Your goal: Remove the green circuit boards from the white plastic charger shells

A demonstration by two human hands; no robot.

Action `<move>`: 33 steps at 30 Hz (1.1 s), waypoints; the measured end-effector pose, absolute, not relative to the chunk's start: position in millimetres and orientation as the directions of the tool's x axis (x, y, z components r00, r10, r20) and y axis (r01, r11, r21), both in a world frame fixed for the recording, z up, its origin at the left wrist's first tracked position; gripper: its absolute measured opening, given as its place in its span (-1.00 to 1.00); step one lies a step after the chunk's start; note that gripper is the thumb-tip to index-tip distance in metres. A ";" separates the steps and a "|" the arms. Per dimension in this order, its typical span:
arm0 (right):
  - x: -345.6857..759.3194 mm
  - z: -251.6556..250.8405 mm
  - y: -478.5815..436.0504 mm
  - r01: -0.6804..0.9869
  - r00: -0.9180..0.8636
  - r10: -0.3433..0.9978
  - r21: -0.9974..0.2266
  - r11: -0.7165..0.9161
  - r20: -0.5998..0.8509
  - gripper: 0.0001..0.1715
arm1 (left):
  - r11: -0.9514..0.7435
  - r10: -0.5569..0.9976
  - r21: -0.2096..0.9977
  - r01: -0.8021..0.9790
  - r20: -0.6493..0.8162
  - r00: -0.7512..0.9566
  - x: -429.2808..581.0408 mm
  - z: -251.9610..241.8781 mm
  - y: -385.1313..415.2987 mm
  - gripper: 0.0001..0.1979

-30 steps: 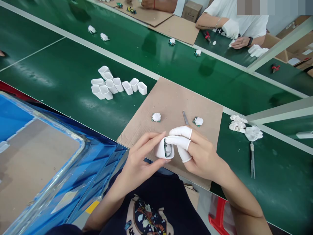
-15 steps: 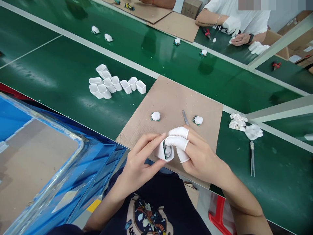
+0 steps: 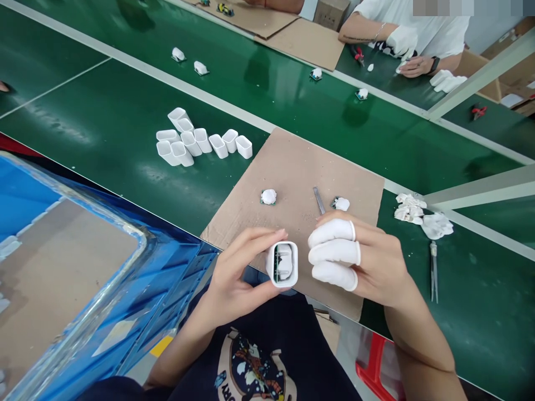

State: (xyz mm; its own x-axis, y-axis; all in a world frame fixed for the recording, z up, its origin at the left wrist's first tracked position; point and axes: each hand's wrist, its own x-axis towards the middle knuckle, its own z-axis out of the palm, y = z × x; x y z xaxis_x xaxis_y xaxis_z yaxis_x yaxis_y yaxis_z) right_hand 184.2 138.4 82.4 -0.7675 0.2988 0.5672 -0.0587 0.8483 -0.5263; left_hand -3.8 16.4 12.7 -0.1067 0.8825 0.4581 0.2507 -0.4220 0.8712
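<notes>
My left hand (image 3: pixel 240 273) holds a white plastic housing (image 3: pixel 293 266) between thumb and fingers, its open end toward me. Inside the housing sits a green circuit board with a white lump and thin metal pins (image 3: pixel 285 263). Just right of it, apart from the housing, is my right hand (image 3: pixel 355 259), with white finger cots on three fingers. Those fingers are stretched out and a little bent, holding nothing visible; the thumb is hidden. Beyond the hands, two circuit boards with white lumps (image 3: pixel 268 196) (image 3: pixel 341 204) and metal tweezers (image 3: pixel 319 199) lie on a cardboard sheet (image 3: pixel 296 161).
Several white housings (image 3: pixel 203 140) stand at left on the green bench. At right lie crumpled white finger cots (image 3: pixel 437 225) and another pair of tweezers (image 3: pixel 433 273). More boards (image 3: pixel 201 68) rest on the belt. A blue crate (image 3: pixel 167 289) is lower left. Across, a co-worker's gloved hand (image 3: pixel 403 42) works.
My right hand has drawn back to the right from the housing's mouth. The housing in my left hand has turned more upright toward me, showing the board inside. The boards on the belt have shifted right.
</notes>
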 end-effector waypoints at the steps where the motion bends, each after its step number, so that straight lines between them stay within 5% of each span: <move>1: 183.4 82.2 137.8 -0.034 -0.768 0.314 -0.524 0.851 0.559 -0.88 | -0.401 0.896 0.890 0.216 0.430 -0.109 -3.9 13.1 16.2 -0.34; 9: 178.5 83.7 127.0 0.235 -0.721 0.574 -0.643 0.729 0.387 -0.83 | -0.352 0.922 0.912 0.212 0.377 -0.090 -6.4 12.3 14.5 -0.31; 33: 177.1 67.7 130.4 0.309 -0.820 0.485 -0.479 0.821 0.302 -0.78 | -0.207 0.962 0.962 0.178 0.234 -0.144 -6.0 8.3 8.7 -0.37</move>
State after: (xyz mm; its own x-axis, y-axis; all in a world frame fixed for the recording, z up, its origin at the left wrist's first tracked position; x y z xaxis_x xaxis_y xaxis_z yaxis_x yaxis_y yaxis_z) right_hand 177.1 130.4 67.7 -0.8205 0.4852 0.3023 0.3091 0.8214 -0.4794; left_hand -6.0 8.7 8.3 -0.1439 0.9615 0.2340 0.1783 -0.2074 0.9619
